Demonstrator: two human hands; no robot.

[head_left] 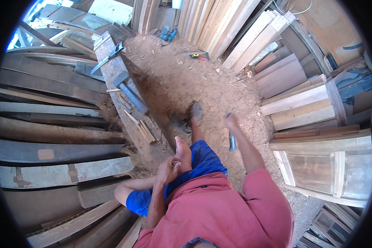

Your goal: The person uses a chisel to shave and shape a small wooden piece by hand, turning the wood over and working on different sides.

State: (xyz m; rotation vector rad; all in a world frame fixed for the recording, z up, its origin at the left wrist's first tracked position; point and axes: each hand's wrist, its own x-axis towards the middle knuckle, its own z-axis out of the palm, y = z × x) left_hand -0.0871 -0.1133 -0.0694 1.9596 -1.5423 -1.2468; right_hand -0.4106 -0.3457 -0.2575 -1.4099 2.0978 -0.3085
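Note:
My right hand (pixel 230 120) is closed around a tool held out over the sawdust floor. A blue-grey end (pixel 232 142) of it sticks out below the fist and a short dark tip above; its kind is unclear. My left hand (pixel 166 171) has its fingers pinched together beside my bare, raised foot (pixel 182 152). Whatever those fingers hold, if anything, is too small to make out. Just ahead of that foot, thin wooden strips (pixel 145 131) lie on a narrow wooden bench (pixel 159 146). Farther along it rest a blue-grey, hammer-like tool (pixel 132 98) and a saw-like tool (pixel 107 58).
Stacked boards (pixel 58 144) fill the left side. Planks (pixel 213 25) lean at the back, with a blue power tool (pixel 168 35) on the floor nearby. A yellow-and-red tool (pixel 199 56) lies farther right. A framed wooden panel (pixel 326 169) stands at the right.

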